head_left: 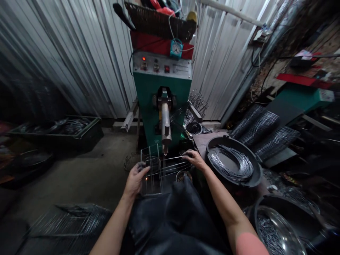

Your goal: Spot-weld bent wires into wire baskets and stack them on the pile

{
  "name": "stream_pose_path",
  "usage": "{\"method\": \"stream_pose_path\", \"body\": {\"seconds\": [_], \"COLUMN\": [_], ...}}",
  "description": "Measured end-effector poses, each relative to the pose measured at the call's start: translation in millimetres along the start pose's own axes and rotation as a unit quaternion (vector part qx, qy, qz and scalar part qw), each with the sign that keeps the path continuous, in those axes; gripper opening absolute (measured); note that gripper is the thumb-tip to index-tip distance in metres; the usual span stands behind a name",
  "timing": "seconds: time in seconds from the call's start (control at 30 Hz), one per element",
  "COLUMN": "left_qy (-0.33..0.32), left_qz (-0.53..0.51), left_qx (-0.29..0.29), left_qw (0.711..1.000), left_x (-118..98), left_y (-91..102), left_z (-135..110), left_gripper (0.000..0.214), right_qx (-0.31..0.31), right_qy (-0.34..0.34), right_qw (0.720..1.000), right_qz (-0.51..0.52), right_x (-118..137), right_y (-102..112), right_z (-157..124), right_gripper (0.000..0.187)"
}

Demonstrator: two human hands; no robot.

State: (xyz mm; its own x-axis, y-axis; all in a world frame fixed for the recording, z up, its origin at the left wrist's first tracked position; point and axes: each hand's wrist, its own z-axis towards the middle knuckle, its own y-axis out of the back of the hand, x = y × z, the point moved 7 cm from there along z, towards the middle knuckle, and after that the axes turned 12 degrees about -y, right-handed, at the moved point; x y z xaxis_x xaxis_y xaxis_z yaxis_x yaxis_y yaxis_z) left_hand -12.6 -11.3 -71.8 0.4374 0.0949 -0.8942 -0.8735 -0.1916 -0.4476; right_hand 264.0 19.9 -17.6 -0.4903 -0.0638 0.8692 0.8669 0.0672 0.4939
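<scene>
My left hand [137,177] pinches the left side of a wire frame [152,193] made of thin metal rods. The frame stands below the electrode tip [165,150] of a green spot welding machine [143,85]. To the right, my right hand [193,158] is closed on the far end of a thin metal rod [172,158] that reaches across toward the frame. Two more rods run below it, also toward the right hand; whether the fingers touch them I cannot tell. A small orange spark glows near the frame's lower left.
A black round tray [255,177] with curved wires [231,163] stands at the right, near stacked wire racks [261,124]. Lower right, a metal bowl [288,226] contains short metal pieces. Wire panels [71,223] lie lower left; a green bin [90,132] stands behind.
</scene>
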Motion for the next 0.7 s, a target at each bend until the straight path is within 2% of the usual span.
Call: {"method": "stream_pose_path", "body": {"seconds": [0.07,0.13,0.17,0.2,0.27,0.37,0.5,0.6,0.7], "left_qy": [0.013,0.04,0.055,0.072,0.12,0.211,0.316,0.322,0.296], "left_qz": [0.005,0.0,-0.013,-0.028,-0.061,-0.087,-0.138,-0.167,-0.161], "left_qx": [-0.026,-0.068,-0.081,-0.084,-0.068,-0.051,-0.063,-0.071,-0.067], "left_qw": [1.0,0.997,0.995,0.993,0.989,0.972,0.937,0.929,0.939], "left_x": [-18.3,-36.8,-44.4,-49.4,-47.8,-14.1,58.0,94.0,106.6], "left_y": [34.4,69.5,82.4,90.7,94.8,88.4,82.3,85.6,94.9], "left_z": [-15.2,-30.9,-38.0,-44.4,-55.9,-74.6,-103.0,-117.1,-129.6], "left_gripper": [0.042,0.037,0.03,0.022,0.011,0.006,0.019,0.031,0.032], "right_qx": [0.11,0.213,0.245,0.265,0.285,0.28,0.189,0.14,0.094], "right_qy": [-0.028,-0.048,-0.048,-0.043,-0.037,-0.061,-0.096,-0.12,-0.14], "right_qw": [0.993,0.972,0.96,0.949,0.927,0.897,0.863,0.843,0.815], "right_qz": [0.037,0.09,0.127,0.165,0.24,0.338,0.458,0.505,0.555], "right_x": [14.0,28.0,34.8,40.5,46.9,46.5,47.9,52.5,51.5], "right_y": [-3.8,-4.6,-3.4,-2.3,-5.0,-21.5,-34.4,-35.8,-33.6], "right_z": [-22.9,-51.3,-65.0,-77.4,-98.5,-121.4,-138.9,-147.7,-150.5], "right_gripper": [0.032,0.041,0.046,0.05,0.052,0.048,0.042,0.03,0.024]}}
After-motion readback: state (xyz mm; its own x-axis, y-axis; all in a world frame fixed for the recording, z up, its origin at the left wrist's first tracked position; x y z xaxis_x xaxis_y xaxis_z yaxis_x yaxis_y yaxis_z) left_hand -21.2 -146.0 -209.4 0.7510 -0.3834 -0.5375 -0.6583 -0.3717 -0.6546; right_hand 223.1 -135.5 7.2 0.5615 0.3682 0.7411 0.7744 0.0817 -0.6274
